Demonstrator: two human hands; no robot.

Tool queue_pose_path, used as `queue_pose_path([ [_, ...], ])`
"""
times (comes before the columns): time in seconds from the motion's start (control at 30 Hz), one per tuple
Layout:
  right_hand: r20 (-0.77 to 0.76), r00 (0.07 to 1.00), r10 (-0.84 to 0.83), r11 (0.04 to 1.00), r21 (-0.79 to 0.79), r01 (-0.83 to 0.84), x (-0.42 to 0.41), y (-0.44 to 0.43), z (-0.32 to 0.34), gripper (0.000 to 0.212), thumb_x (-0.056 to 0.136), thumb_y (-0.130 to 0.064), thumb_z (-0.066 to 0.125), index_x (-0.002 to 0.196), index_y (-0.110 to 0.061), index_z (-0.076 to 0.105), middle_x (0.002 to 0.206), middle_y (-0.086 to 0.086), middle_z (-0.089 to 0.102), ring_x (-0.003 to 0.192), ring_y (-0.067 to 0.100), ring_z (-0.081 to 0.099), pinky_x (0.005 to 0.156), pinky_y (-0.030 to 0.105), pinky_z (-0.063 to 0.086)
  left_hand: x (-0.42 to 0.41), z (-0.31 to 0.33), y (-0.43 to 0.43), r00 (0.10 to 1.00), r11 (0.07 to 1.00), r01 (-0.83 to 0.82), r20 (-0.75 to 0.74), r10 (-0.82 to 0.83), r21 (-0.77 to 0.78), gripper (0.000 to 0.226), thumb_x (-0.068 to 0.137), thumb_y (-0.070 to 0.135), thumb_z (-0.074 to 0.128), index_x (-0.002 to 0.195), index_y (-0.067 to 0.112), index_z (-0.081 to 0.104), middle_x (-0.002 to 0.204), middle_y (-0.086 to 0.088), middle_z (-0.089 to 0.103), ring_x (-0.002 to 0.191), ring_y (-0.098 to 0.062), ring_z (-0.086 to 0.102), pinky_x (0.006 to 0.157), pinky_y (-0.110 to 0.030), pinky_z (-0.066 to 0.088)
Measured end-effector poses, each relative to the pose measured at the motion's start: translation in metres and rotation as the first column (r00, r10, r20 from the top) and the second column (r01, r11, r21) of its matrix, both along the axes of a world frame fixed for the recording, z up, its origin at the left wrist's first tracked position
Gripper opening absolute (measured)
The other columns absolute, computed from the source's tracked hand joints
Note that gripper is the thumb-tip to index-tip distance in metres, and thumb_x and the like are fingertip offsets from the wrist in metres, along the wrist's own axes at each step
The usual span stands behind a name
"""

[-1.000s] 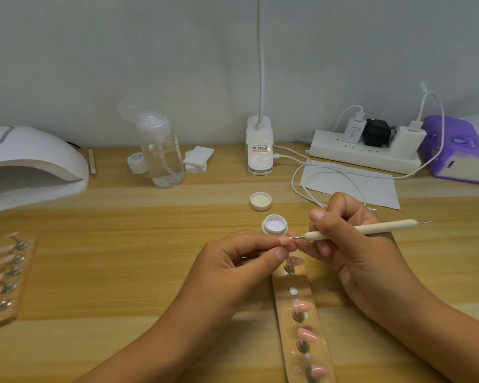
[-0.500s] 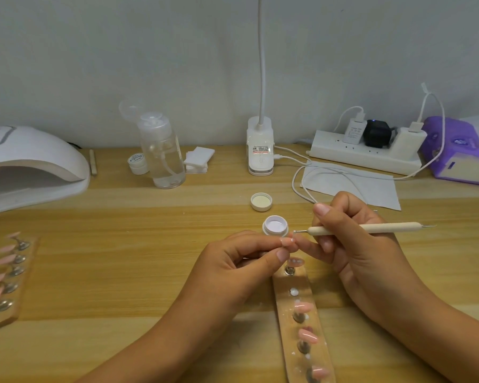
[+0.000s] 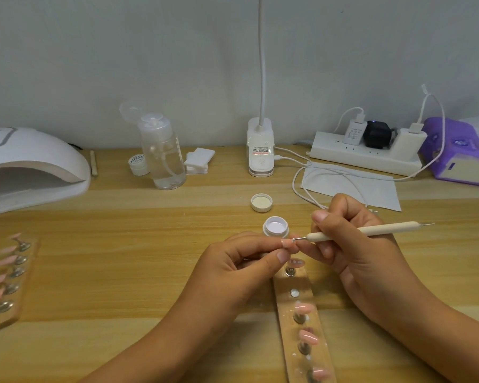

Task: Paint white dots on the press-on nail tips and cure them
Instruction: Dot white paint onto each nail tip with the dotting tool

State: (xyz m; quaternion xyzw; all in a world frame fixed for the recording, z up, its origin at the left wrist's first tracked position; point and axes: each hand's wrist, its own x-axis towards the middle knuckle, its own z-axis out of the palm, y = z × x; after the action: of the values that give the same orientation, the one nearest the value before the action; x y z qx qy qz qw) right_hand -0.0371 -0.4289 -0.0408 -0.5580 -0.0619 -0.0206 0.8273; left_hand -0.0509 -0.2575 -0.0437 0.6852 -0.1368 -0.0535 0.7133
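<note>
My left hand (image 3: 241, 261) pinches a small nail tip on its stand (image 3: 288, 242) between thumb and forefinger. My right hand (image 3: 351, 244) grips a cream dotting tool (image 3: 362, 230), whose metal point touches that nail tip. Just behind the fingers stands the open pot of white paint (image 3: 275, 226), its cap (image 3: 261, 202) lying farther back. A clear holder strip (image 3: 304, 322) with pink nail tips runs toward me under the hands; one peg spot is bare. A second strip of pink nail tips (image 3: 7, 275) lies at the far left. The white curing lamp (image 3: 31, 164) sits at the back left.
At the back stand a clear pump bottle (image 3: 163, 156), a small jar (image 3: 138, 164), cotton pads (image 3: 198, 160), a desk lamp base (image 3: 261, 150), a power strip (image 3: 365, 156) with cables, a face mask (image 3: 351, 183) and a purple tissue pack (image 3: 459, 153).
The dotting tool's point lifted toward the paint pot half a second ago, then came back down onto the nail tip held in my left hand. My left hand stayed put.
</note>
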Motion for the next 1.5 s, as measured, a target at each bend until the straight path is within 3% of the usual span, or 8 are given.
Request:
queue_pose_path([
  [0.27, -0.001, 1.0, -0.008, 1.0, -0.019, 0.008, 0.0003, -0.0006, -0.0009, 0.031, 0.07, -0.022, 0.076, 0.056, -0.019, 0.048, 0.05, 0.002, 0.042, 0.047, 0.006, 0.047, 0.064, 0.026, 0.057, -0.0006, 0.0005, -0.0006, 1.0, 1.0, -0.003, 0.004, 0.003, -0.004, 0.019, 0.073, 0.023, 0.07, 0.089, 0.022, 0.079, 0.095, 0.0, 0.075, 0.095, -0.009, 0.068, 0.08, -0.014, 0.048],
  [0.4, -0.004, 1.0, -0.007, 0.999, -0.037, 0.007, 0.0005, -0.001, -0.0015, 0.027, 0.075, -0.018, 0.068, 0.056, -0.021, 0.05, 0.05, 0.001, 0.043, 0.047, 0.007, 0.049, 0.065, 0.026, 0.057, -0.0013, 0.0009, -0.0001, 1.0, 1.0, 0.002, -0.002, -0.002, -0.001, 0.018, 0.074, 0.022, 0.07, 0.089, 0.022, 0.079, 0.095, 0.002, 0.075, 0.095, -0.007, 0.068, 0.078, -0.011, 0.047],
  [1.03, -0.008, 1.0, 0.007, 0.999, 0.052, -0.006, -0.0012, 0.0014, 0.0072, 0.027, 0.074, -0.02, 0.069, 0.058, -0.017, 0.049, 0.055, 0.002, 0.042, 0.046, 0.006, 0.044, 0.065, 0.03, 0.058, -0.0009, 0.001, -0.0008, 0.999, 0.998, 0.007, -0.044, -0.01, -0.062, 0.021, 0.073, 0.019, 0.07, 0.09, 0.011, 0.078, 0.092, -0.002, 0.075, 0.083, -0.004, 0.071, 0.07, -0.009, 0.048],
  [1.23, 0.003, 1.0, 0.011, 0.999, -0.033, -0.011, -0.005, 0.003, 0.0056, 0.025, 0.07, -0.024, 0.07, 0.057, -0.019, 0.05, 0.051, 0.001, 0.047, 0.047, 0.006, 0.054, 0.061, 0.025, 0.057, -0.0001, -0.0004, -0.0002, 1.0, 1.0, 0.004, -0.026, -0.005, -0.028, 0.024, 0.073, 0.021, 0.069, 0.092, 0.009, 0.078, 0.095, -0.003, 0.075, 0.089, -0.007, 0.07, 0.076, -0.013, 0.049],
  [1.5, -0.007, 1.0, 0.007, 1.0, -0.023, -0.008, -0.0031, 0.0026, 0.0039, 0.026, 0.066, -0.026, 0.073, 0.057, -0.018, 0.05, 0.052, 0.003, 0.043, 0.047, 0.007, 0.053, 0.062, 0.024, 0.056, -0.0001, -0.0008, 0.0001, 1.0, 1.0, -0.005, -0.021, 0.005, 0.004, 0.027, 0.072, 0.025, 0.069, 0.092, 0.01, 0.078, 0.095, -0.003, 0.074, 0.093, -0.01, 0.069, 0.08, -0.016, 0.05],
])
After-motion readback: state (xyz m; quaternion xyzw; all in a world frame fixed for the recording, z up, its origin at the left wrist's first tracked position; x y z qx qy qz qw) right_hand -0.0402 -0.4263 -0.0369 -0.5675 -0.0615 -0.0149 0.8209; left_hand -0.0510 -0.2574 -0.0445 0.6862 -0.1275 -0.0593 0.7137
